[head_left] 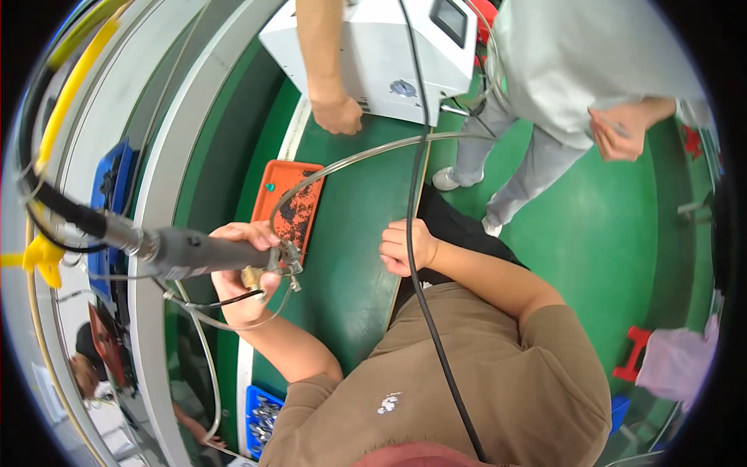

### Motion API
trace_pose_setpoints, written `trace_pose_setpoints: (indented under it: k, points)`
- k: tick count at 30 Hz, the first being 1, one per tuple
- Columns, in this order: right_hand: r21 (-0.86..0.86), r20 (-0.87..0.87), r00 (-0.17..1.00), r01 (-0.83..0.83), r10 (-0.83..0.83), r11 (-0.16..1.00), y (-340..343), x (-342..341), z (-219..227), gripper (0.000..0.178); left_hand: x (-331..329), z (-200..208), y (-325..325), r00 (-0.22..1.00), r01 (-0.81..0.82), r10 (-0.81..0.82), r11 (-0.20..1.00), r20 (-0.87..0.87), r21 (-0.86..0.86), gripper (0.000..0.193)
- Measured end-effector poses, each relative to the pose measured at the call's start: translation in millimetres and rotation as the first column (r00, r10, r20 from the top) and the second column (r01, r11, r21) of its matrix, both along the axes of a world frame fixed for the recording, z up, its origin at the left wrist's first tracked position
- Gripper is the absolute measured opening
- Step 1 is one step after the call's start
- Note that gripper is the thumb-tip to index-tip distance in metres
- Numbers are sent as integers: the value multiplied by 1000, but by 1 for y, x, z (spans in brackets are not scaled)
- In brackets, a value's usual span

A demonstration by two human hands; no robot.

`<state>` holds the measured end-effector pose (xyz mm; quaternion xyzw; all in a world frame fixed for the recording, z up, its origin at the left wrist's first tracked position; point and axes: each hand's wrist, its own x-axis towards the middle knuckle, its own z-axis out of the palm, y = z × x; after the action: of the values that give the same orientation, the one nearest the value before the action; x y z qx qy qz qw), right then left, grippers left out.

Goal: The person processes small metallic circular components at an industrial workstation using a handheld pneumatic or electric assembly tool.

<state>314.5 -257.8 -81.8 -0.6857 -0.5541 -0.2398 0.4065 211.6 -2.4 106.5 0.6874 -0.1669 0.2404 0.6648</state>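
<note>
My left hand (243, 300) is wrapped round a grey electric screwdriver (206, 253), which lies nearly level above the green worktop. Its metal and clear head (289, 257) points right, with a clear hose (350, 159) and a black lead joining near it. The tool covers part of the palm and fingers. My right hand (408, 246) is closed, fingers curled, by the worktop's right edge; what it holds, if anything, is hidden. Just beyond the screwdriver's head lies an orange tray (265, 183) with many small dark pieces and a teal bit in it.
A white machine (397, 58) stands at the far end, a person's fist (337, 115) beside it. That person stands at right, another hand (621, 132) raised. A black cable (419, 218) crosses the view. A blue bin (250, 405) with metal parts is near my left elbow.
</note>
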Motion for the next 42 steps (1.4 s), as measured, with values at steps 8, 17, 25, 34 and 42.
trace_pose_setpoints:
  k: [8,17,25,34,42]
  points:
    - [97,-30,999,29,-27,995,7,-1,-9,23,6,-1,9,995,38,-52,984,80,172,65]
    - [31,-272,961,59,-48,998,1,-28,1,17,0,5,6,986,104,-116,989,119,102,65]
    - [12,-262,964,46,-41,999,-50,-50,-16,17,1,1,0,987,90,-111,980,115,177,67]
    - [-131,-493,839,192,-232,973,-102,-34,-74,28,-2,17,-25,995,-11,-4,988,96,153,93]
    - [-332,-550,759,185,-349,925,-98,-29,-67,20,6,23,-37,989,75,-86,993,119,92,106]
